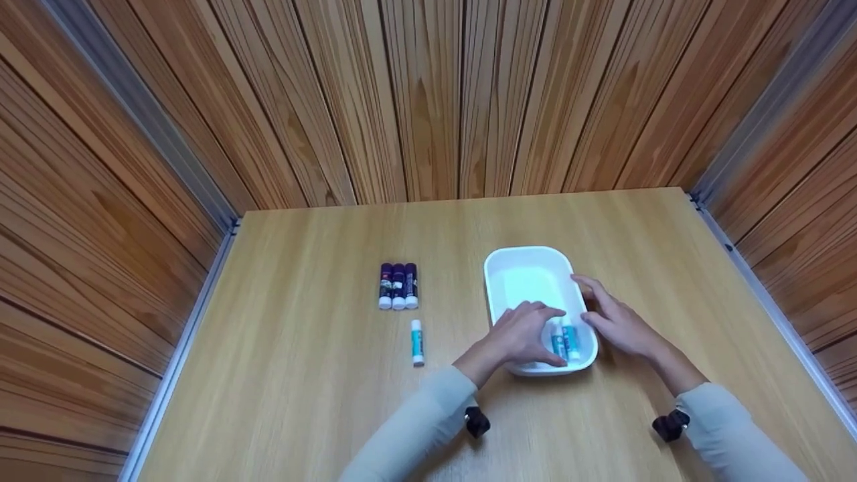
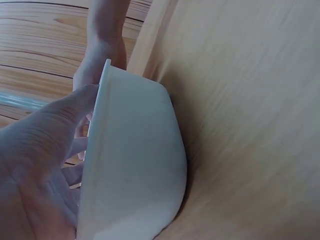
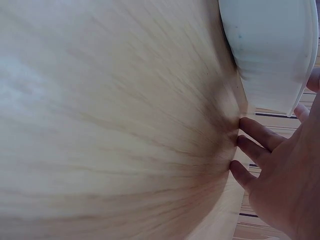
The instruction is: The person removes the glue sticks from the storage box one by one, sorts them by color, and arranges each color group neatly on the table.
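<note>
Inside the white tray [image 1: 529, 271], two glue sticks with teal labels lie side by side near its front end. My left hand [image 1: 519, 333] reaches over the tray's left rim, thumb and forefinger curved about the ends of the left glue stick [image 1: 559, 346]; beside it is the right glue stick [image 1: 571, 341]. In the left wrist view, the thumb [image 2: 65, 110] crosses the rim. My right hand [image 1: 619, 325] is at the tray's right side, with thumb and forefinger at the rim. The right wrist view shows its other fingers [image 3: 257, 132] spread beyond the tray wall.
Left of the tray, one more teal-labelled glue stick [image 1: 417, 343] lies on the wooden table [image 1: 301, 375]. Behind it, three dark purple glue sticks [image 1: 398, 286] with white ends are lined up side by side. Wood-panelled walls [image 1: 428, 100] enclose the table's back and sides.
</note>
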`<state>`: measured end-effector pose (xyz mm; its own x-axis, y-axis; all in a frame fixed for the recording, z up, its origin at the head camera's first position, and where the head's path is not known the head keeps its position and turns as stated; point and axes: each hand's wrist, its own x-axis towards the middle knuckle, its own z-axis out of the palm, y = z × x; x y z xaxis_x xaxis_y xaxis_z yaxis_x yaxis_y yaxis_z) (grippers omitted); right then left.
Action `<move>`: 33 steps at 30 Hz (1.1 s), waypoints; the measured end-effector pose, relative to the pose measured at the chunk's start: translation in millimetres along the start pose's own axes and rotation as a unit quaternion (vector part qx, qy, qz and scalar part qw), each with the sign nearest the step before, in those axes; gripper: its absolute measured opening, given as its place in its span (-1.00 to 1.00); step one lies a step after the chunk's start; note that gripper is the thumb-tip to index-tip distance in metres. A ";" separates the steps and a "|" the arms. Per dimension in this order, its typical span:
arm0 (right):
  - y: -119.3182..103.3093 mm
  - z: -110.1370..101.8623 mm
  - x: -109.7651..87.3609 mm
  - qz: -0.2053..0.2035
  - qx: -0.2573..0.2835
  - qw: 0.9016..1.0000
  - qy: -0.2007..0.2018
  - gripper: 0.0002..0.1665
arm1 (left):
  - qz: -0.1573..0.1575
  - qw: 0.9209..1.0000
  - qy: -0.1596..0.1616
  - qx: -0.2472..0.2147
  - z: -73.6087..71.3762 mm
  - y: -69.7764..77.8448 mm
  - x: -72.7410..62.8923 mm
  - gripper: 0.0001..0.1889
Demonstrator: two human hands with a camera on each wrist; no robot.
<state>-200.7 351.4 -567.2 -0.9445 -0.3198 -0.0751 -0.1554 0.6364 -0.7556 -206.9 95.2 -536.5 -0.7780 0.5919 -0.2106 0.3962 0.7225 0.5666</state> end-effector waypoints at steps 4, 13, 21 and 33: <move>-0.6 0.1 1.3 -0.001 -0.003 1.000 0.000 -0.11 | 0.000 1.000 -0.011 -0.002 1.7 0.4 7.5 -0.13; 0.4 1.0 1.6 -0.005 0.000 1.000 0.002 -0.12 | -0.007 0.999 -0.026 0.027 7.7 2.7 21.9 -0.13; 1.0 -1.1 -0.5 -0.012 0.001 1.000 0.005 -0.14 | -0.034 0.998 0.003 0.046 14.2 10.8 32.0 -0.16; 1.2 -0.1 0.9 -0.013 0.004 1.000 0.004 -0.15 | -0.053 0.996 0.017 0.074 20.7 12.5 33.4 -0.13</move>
<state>-201.8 351.9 -568.1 -0.9424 -0.3307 -0.0511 -0.1770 0.6221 -0.7627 -217.8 131.5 -552.9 -0.8338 0.4995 -0.2351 0.3771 0.8264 0.4181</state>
